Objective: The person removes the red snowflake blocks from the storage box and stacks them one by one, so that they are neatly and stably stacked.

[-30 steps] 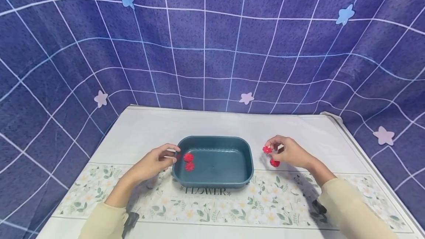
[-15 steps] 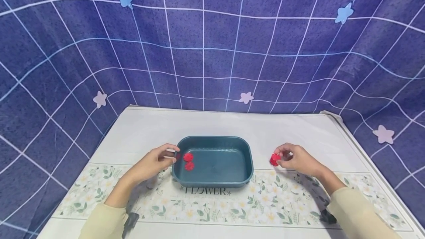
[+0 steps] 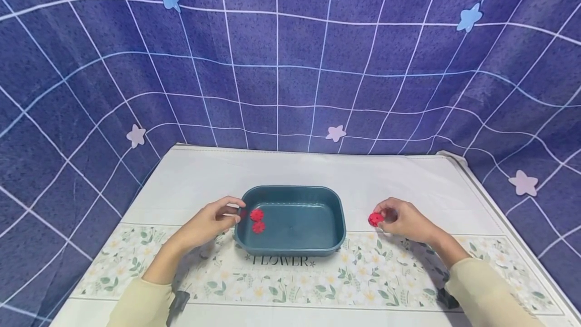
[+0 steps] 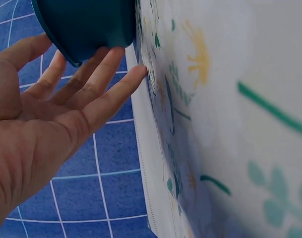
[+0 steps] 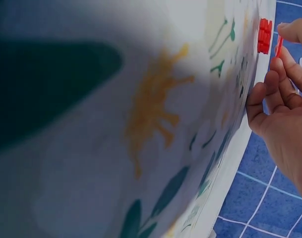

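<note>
My left hand (image 3: 217, 216) touches the left end of a dark teal rectangular tub (image 3: 297, 252). In the left wrist view its thumb meets the rim and its spread, nearly straight fingers lie against the outer wall. Two red flower-shaped discs, one (image 3: 256, 215) behind the other (image 3: 258, 227), lie inside the tub near its left end. To the tub's right, my right hand (image 3: 401, 220) pinches a thin red disc (image 5: 278, 45) between thumb and finger. Right beside this disc, a short stack of red discs (image 5: 264, 36) stands on the table; the head view shows them overlapping.
A white tablecloth (image 3: 363, 170) with a floral band (image 3: 363, 276) covers the table. Behind and at both sides hangs a blue curtain (image 3: 290, 90) with a grid and stars. Dark straps (image 3: 178, 307) show at the wrists.
My right hand has moved down and slightly right, bringing its red disc from left above the stack to over it. The left hand and the tub have stayed put.
</note>
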Tool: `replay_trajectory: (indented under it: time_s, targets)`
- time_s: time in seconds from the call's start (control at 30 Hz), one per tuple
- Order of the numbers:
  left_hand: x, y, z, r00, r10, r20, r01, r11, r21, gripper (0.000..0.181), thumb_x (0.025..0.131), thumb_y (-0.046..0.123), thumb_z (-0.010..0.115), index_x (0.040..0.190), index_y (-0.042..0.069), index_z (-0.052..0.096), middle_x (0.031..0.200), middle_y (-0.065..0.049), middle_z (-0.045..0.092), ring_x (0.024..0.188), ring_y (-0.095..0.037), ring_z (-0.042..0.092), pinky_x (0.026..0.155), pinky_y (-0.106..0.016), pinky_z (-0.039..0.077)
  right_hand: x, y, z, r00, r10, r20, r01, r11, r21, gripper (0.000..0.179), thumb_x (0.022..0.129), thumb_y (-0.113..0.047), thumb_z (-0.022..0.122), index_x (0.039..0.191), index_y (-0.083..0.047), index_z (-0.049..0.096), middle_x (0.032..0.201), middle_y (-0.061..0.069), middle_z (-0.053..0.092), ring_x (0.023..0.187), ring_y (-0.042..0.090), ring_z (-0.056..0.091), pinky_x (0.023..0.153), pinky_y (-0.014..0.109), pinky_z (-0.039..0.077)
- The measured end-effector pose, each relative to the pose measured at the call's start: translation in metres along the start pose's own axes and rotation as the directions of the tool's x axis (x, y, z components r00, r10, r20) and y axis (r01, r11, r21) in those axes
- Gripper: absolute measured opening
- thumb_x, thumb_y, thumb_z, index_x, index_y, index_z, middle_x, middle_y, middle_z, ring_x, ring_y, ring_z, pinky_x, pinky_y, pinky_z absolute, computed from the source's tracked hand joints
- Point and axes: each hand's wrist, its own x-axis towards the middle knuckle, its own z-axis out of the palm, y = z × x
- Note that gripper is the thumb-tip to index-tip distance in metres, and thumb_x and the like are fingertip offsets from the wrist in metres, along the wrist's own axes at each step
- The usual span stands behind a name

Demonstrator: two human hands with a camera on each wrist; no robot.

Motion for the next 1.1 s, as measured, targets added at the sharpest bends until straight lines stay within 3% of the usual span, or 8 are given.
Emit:
replay_trajectory:
  time_s: [0.5, 0.73, 1.1]
  targets:
    - [0.0002, 0.0004, -0.0006, 1.0, -0.016, -0.003, 0.015, 1.0, -0.002, 0.04, 0.105, 0.021, 0.061, 0.143, 0.008, 0.053, 0.141, -0.025, 0.061, 0.128, -0.04, 0.063, 0.099, -0.053, 0.056, 0.0038, -0.0034, 0.002, 0.999, 0.05, 0.002, -0.05, 0.996, -0.071, 0.03, 0.078, -0.005, 0.083, 0.105, -0.008, 0.071, 0.091, 0.001, 0.065, 0.081, 0.01, 0.056, 0.071, 0.022, 0.049]
    - [0.0001, 0.0002, 0.0001, 1.0, -0.012, -0.003, 0.012, 1.0, -0.002, 0.041, 0.105, 0.022, 0.062, 0.142, 0.008, 0.053, 0.142, -0.025, 0.06, 0.129, -0.04, 0.063, 0.099, -0.054, 0.056, 0.0041, -0.0031, 0.0024, 0.997, 0.083, 0.006, -0.083, 0.995, -0.05, 0.03, 0.078, -0.006, 0.083, 0.106, -0.008, 0.07, 0.092, 0.002, 0.065, 0.082, 0.012, 0.057, 0.071, 0.021, 0.049]
    - [0.0009, -0.0005, 0.0002, 1.0, -0.017, -0.007, 0.017, 1.0, 0.003, 0.041, 0.105, 0.023, 0.062, 0.142, 0.008, 0.053, 0.141, -0.025, 0.061, 0.128, -0.039, 0.064, 0.098, -0.052, 0.057, 0.0036, -0.0039, 0.0023, 0.998, 0.067, 0.017, -0.066, 0.997, -0.047, 0.031, 0.079, -0.006, 0.084, 0.107, -0.006, 0.07, 0.092, 0.003, 0.066, 0.082, 0.012, 0.057, 0.072, 0.022, 0.05]
